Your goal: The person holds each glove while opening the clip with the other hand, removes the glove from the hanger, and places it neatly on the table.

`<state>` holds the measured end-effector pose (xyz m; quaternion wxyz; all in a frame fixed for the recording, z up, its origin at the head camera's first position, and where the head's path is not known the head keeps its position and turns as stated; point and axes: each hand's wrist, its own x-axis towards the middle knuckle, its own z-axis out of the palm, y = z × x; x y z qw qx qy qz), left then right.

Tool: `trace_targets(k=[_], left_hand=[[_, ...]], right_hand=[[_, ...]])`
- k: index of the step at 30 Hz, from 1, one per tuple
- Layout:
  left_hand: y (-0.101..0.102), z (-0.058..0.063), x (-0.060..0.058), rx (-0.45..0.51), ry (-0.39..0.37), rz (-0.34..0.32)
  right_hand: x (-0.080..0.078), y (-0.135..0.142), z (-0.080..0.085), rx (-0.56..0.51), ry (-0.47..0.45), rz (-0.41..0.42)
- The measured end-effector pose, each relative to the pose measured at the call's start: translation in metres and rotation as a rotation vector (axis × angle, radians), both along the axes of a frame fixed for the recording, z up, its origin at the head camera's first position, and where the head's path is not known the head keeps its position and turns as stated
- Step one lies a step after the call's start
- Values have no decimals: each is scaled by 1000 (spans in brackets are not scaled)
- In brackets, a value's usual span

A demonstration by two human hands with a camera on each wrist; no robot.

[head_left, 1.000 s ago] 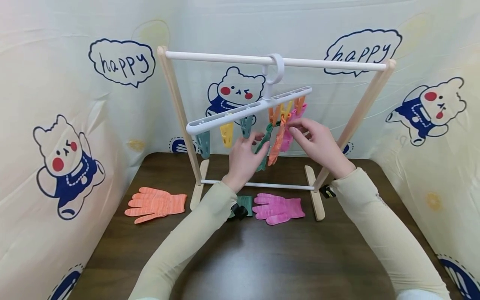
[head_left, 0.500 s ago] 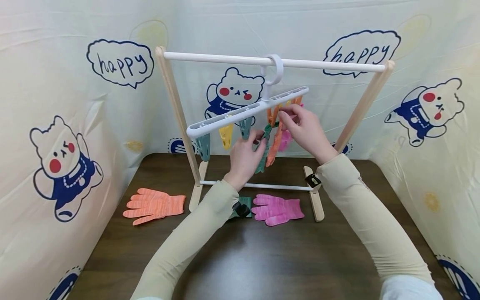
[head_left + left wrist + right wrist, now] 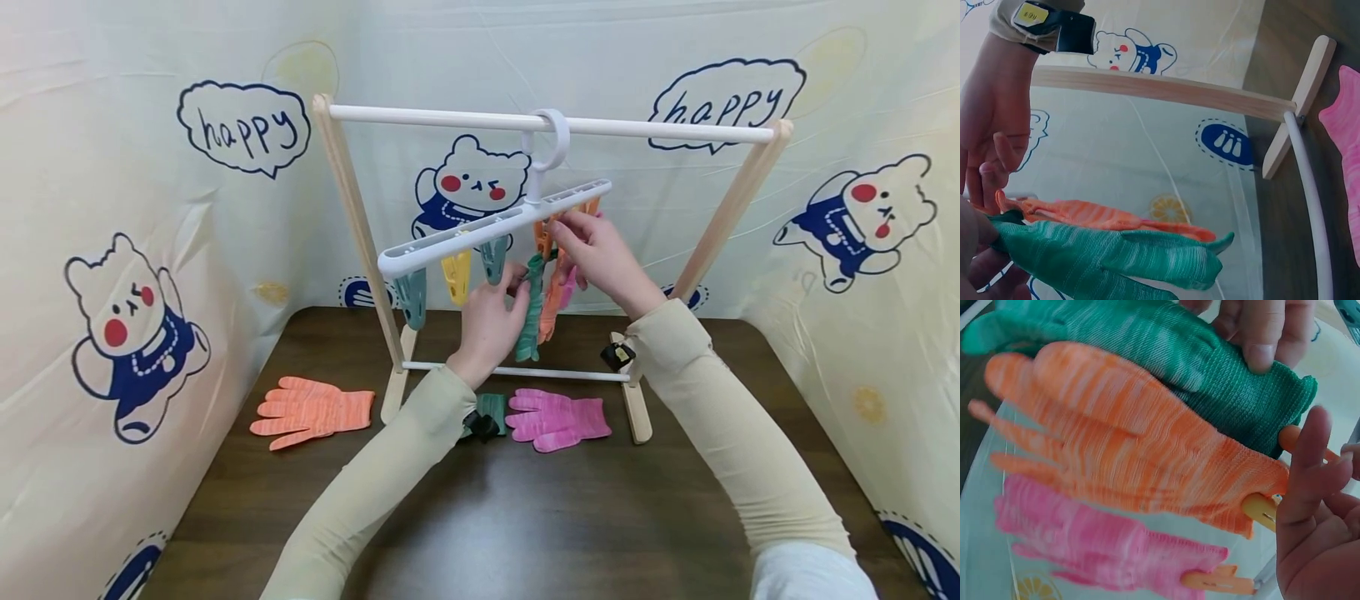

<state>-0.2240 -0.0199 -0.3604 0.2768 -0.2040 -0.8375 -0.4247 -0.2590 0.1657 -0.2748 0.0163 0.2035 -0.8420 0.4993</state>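
Observation:
My left hand pinches the cuff of a green knit glove that hangs fingers down under the white hanger. Thumb and fingers of my right hand pinch an orange clothespin at that cuff. The clothespin's tip lies on the green cuff in the right wrist view. Beside it, an orange glove hangs from a yellow clothespin. Farther along, a pink glove hangs from another orange clothespin. Part of my right fingers' grip is hidden in the head view.
Teal clothespins and a yellow clothespin hang from the hanger's left half. A wooden stand with a white rod bears the hanger. On the table lie an orange glove, a pink glove and a partly hidden green glove.
My right hand has moved left, from beside the orange and pink gloves to the orange clothespin at the green glove. The left hand stays at the green cuff; the hanger has tilted and turned slightly.

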Motion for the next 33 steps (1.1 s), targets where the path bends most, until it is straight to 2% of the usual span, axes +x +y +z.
trace_targets(k=[8, 16, 20, 33], left_hand=[[-2, -1, 3, -22, -4, 1], [-3, -1, 5, -25, -16, -14], [-3, -2, 5, -41, -3, -6], [-4, -2, 7, -51, -55, 4]], right_hand=[[0, -4, 0, -215, -209, 134], [0, -9, -2, -504, -356, 198], [0, -8, -4, -592, -400, 177], [0, -12, 0, -622, -403, 19]])
